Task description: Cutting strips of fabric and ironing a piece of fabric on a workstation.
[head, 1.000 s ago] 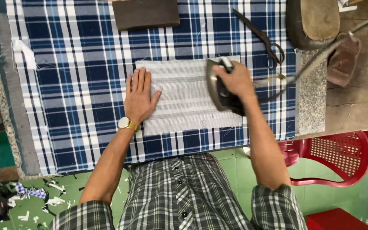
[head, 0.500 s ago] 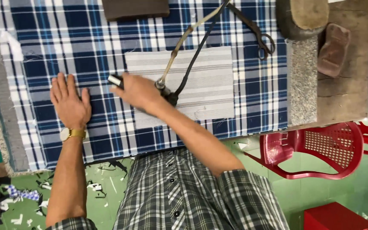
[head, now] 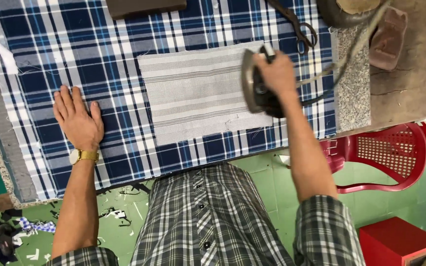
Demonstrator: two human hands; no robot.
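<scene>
My right hand (head: 274,74) grips the handle of a dark clothes iron (head: 253,83), which is tipped up on its side at the right edge of a grey striped piece of cloth (head: 198,96). That cloth lies flat on a blue and white plaid table cover (head: 65,54). My left hand (head: 77,120) rests flat on the plaid cover, fingers spread, to the left of the grey cloth and not touching it. A gold watch (head: 82,156) is on my left wrist. The iron's cord (head: 351,49) runs up and to the right.
Black scissors (head: 297,24) lie on the plaid above the iron. A dark flat block (head: 144,7) sits at the top edge. At the right are a stone strip (head: 353,93), a brown pad (head: 388,39), a red plastic chair (head: 380,152) and a red box (head: 400,241). Cloth scraps litter the green floor (head: 124,216).
The iron went from the cloth's right side to its left and is back at the right edge, tipped up. My left hand left the grey cloth and rests on the plaid.
</scene>
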